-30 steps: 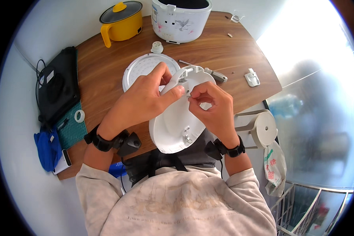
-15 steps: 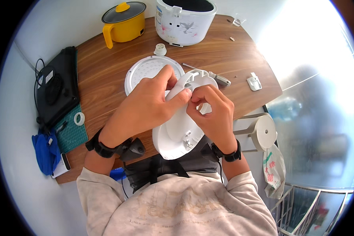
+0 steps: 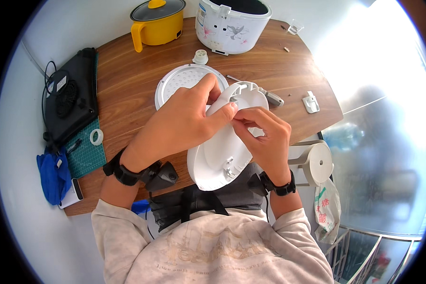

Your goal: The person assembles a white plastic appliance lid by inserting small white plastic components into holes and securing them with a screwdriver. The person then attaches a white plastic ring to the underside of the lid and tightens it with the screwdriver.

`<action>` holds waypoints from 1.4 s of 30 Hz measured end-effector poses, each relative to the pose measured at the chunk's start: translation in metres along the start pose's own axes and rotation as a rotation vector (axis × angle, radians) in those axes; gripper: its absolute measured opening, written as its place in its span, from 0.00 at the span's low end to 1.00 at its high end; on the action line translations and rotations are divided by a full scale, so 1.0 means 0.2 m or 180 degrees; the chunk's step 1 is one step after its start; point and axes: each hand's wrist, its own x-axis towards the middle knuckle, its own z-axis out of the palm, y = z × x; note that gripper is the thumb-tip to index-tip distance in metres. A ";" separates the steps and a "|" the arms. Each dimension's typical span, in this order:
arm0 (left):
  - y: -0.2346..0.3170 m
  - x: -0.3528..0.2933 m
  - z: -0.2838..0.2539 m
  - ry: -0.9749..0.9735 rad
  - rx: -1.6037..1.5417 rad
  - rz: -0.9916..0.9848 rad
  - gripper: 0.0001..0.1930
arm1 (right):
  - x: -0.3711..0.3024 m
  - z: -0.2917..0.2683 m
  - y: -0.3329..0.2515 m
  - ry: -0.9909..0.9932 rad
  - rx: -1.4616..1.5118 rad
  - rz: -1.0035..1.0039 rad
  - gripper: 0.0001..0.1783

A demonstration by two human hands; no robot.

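Note:
A white plastic rice cooker lid shell (image 3: pixel 210 163) is tilted over the table's front edge, its hollow side up. My left hand (image 3: pixel 180 120) grips its left rim, thumb reaching inside near the hinge end. Close to that thumb, my right hand (image 3: pixel 268 135) is closed in a pinch within the hollow; the fingertips hide whatever is between them. Beyond my left hand lies a round white perforated plate (image 3: pixel 175 78), partly covered by the hand. A screwdriver (image 3: pixel 273 98) with a grey handle rests just past the shell.
At the back stand the white rice cooker body (image 3: pixel 236 34) and a yellow pot (image 3: pixel 158 29). A white cap (image 3: pixel 200 57) and a latch piece (image 3: pixel 311 102) lie on the wooden table (image 3: pixel 132 71). Left are a black device (image 3: pixel 73 102), a tape roll (image 3: pixel 96 137) and a green mat (image 3: pixel 91 158).
The view has shifted slightly, so the scene sits a little to the right. Both hands stay at the shell, with the right fingers in a slightly changed pinch beside the left thumb.

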 end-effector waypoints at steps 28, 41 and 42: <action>-0.05 0.01 0.01 -0.0017 0.0001 0.0078 0.19 | 0.03 -0.01 0.03 -0.0207 -0.0672 -0.0247 0.06; -0.04 0.02 0.00 -0.0040 -0.0059 -0.0085 0.20 | 0.02 0.00 0.02 -0.0230 -0.0271 -0.0270 0.08; -0.04 0.02 0.00 -0.0049 -0.0040 -0.0075 0.20 | 0.02 0.00 0.02 -0.0206 -0.0275 -0.0240 0.08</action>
